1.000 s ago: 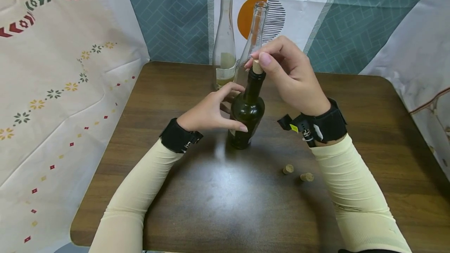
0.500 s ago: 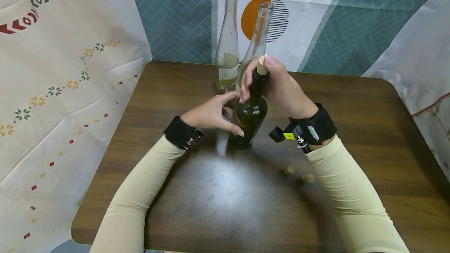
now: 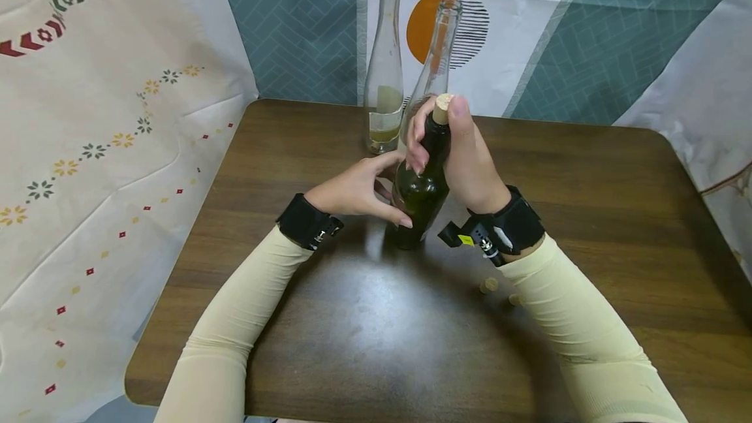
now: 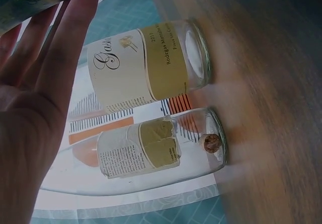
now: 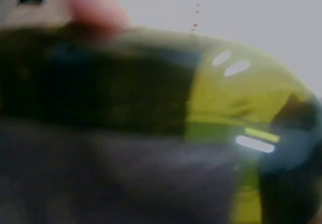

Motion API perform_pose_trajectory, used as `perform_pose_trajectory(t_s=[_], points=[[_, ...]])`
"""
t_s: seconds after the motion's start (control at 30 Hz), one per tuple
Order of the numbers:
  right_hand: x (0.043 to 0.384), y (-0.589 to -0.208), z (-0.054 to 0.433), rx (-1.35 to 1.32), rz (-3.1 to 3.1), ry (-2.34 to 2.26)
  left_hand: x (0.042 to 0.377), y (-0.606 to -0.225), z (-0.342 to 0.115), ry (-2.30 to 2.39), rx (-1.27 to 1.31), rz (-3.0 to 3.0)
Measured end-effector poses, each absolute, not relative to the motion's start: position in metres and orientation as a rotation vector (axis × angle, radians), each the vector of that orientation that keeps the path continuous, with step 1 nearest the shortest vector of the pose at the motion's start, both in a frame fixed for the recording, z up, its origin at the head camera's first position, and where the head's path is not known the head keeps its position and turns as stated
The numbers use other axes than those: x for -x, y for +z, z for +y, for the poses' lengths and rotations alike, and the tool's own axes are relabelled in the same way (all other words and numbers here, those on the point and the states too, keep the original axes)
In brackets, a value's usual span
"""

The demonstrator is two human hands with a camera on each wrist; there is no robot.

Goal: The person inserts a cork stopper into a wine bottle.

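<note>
Right hand (image 3: 473, 165) wraps green glass bottle (image 3: 420, 193) at neck, thumb against grainy cork (image 3: 442, 111) (sticking out the top); left hand (image 3: 355, 189) grips rounded body. Bottle's mid wood-grain table (image 3: 376, 358), teal patterned cloth (image 3: 288, 25) far.

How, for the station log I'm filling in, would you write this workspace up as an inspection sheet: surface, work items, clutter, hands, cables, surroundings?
Surface: brown wood-grain table, glare near its middle.
Work items: dark green wine bottle; cork protruding from its mouth.
Clutter: two loose corks on the table; two clear wine bottles behind, another cork showing through one base.
Hands: left hand on the green bottle's body; right hand at its neck, thumb against the cork.
Cables: none certain; a thin brown line at far right may be cord or print.
Surroundings: teal-and-white patterned cloth behind; cream printed cloth at left.
</note>
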State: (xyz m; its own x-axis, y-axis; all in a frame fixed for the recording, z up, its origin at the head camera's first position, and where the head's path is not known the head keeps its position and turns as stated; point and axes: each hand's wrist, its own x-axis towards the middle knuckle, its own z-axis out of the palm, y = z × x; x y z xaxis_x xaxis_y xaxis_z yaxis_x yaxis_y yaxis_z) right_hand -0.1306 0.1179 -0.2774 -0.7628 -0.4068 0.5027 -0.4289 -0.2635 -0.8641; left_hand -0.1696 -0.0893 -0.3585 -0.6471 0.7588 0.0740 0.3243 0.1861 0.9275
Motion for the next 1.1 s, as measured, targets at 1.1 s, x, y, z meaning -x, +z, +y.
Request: perform_pose_trajectory(t_s=[1.1], points=[[0.126,-0.316,0.158,-0.796,-1.913,1.743,0.169,-0.359,-0.085,1.322,-1.105,2.179]])
